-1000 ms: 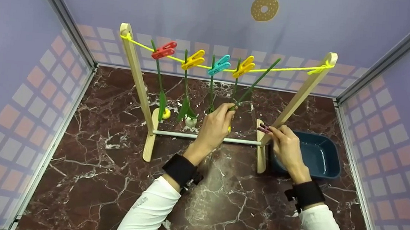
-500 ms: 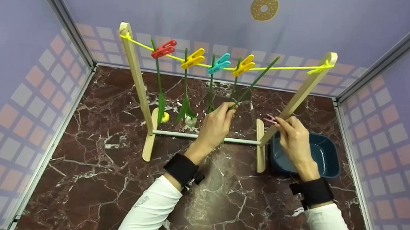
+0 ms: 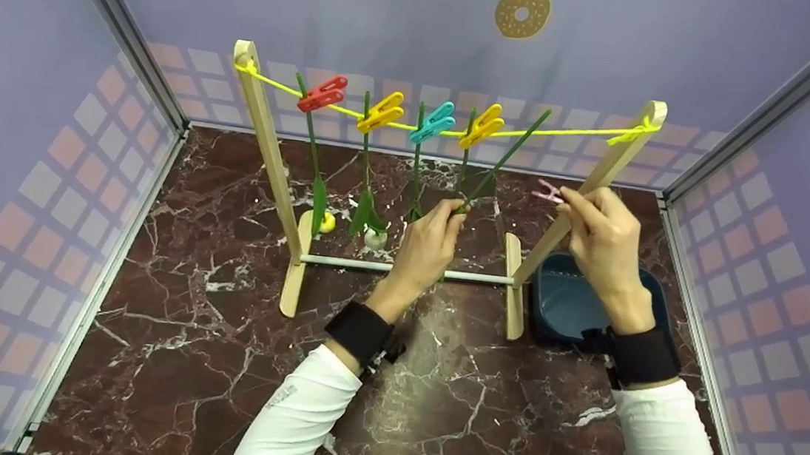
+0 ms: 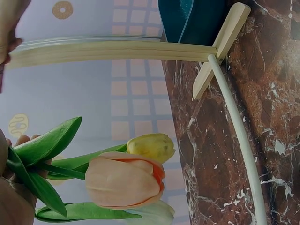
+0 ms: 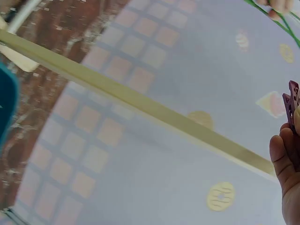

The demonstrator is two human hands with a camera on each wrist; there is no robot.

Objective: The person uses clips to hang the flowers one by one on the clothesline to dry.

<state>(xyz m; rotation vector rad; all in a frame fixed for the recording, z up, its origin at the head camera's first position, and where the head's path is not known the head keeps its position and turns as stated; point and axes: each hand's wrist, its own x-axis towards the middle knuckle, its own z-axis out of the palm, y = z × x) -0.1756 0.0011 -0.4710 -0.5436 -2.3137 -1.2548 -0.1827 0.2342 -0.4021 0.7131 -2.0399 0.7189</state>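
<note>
My left hand (image 3: pixel 427 248) pinches the green stem of a tulip (image 3: pixel 504 159), whose top end leans right and crosses the yellow line. In the left wrist view, this tulip's peach bloom (image 4: pixel 123 180) points down below green leaves. My right hand (image 3: pixel 606 239) pinches a purple clothespin (image 3: pixel 548 191) beside the right post, below the line. Along the yellow line (image 3: pixel 570 133), a red clothespin (image 3: pixel 322 93), a yellow clothespin (image 3: pixel 380 112), a blue clothespin (image 3: pixel 433 122) and another yellow clothespin (image 3: pixel 481 126) each hold a stem hanging upside down. The left hand hides some lower blooms.
A wooden rack with a left post (image 3: pixel 264 147), a right post (image 3: pixel 603 174) and a white crossbar (image 3: pixel 478 278) stands on the dark marbled surface (image 3: pixel 199 356). A dark blue basin (image 3: pixel 546 301) sits at the right, partly behind my right forearm. Patterned walls enclose the area.
My right hand has risen with the purple clothespin from near the basin toward the line, shifting slightly right. My left hand and its tulip have stayed nearly still.
</note>
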